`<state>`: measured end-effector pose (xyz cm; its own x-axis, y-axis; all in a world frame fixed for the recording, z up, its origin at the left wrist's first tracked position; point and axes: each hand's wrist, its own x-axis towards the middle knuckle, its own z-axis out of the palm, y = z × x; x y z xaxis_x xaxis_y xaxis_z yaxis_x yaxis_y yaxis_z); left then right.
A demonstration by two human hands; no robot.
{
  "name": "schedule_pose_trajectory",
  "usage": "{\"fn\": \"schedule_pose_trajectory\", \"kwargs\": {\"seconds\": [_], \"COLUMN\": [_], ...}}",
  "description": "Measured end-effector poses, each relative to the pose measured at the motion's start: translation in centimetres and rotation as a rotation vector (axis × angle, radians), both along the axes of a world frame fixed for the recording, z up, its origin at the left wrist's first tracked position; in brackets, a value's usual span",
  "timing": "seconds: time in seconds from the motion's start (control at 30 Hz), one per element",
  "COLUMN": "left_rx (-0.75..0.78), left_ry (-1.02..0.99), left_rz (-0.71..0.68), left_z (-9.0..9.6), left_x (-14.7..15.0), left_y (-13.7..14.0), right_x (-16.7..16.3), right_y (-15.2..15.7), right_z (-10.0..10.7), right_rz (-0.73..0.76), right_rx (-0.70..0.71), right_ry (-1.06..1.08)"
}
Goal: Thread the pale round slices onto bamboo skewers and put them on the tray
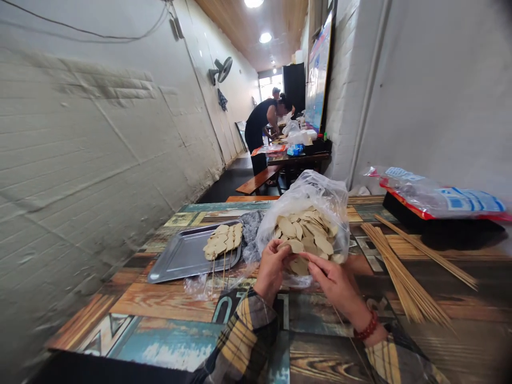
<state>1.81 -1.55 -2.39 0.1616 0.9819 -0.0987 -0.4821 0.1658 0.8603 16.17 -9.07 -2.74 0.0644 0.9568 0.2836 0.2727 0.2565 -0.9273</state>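
In front of me my left hand (pixel 271 271) pinches a flat beige slice (pixel 294 246) by its near edge. Close beside it, my right hand (pixel 334 282) has its fingers closed on a thin bamboo skewer (pixel 341 316), whose shaft trails down toward me. The skewer's tip is hidden near the fingers of both hands. Just beyond them a clear plastic bag (pixel 322 188) lies open, filled with a heap of similar slices (pixel 316 229). To the left, several loaded skewers of slices (pixel 224 241) rest at the right end of a metal tray (pixel 180 258).
Bundles of bare bamboo skewers (pixel 394 272) lie at the right. Behind them, a black tray (pixel 436 221) carries plastic packaging (pixel 456 197). Crumpled grey plastic (pixel 252 234) sits between metal tray and bag. Farther back, a person (pixel 258 125) bends over another table (pixel 298 157) near a bench (pixel 258 180).
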Motion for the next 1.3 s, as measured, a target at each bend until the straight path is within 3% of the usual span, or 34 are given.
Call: {"fn": "schedule_pose_trajectory", "kwargs": {"seconds": [0.17, 0.4, 0.97, 1.3], "left_rx": [0.018, -0.02, 0.04, 0.176], "left_ry": [0.066, -0.049, -0.01, 0.168], "left_rz": [0.053, -0.028, 0.002, 0.034], "left_z": [0.3, 1.0, 1.2, 1.3], "left_x": [0.0, 0.3, 0.5, 0.7], "left_y": [-0.1, -0.8, -1.0, -1.3], "right_x": [-1.0, -1.0, -1.0, -0.9], "right_y": [-0.1, -0.2, -0.1, 0.3], "right_z": [-0.6, -0.9, -0.7, -1.7], "right_rz": [-0.006, -0.036, -0.061, -0.051], "right_rx": [0.0, 0.015, -0.009, -0.088], "right_ry": [-0.142, -0.164, -0.116, -0.02]}}
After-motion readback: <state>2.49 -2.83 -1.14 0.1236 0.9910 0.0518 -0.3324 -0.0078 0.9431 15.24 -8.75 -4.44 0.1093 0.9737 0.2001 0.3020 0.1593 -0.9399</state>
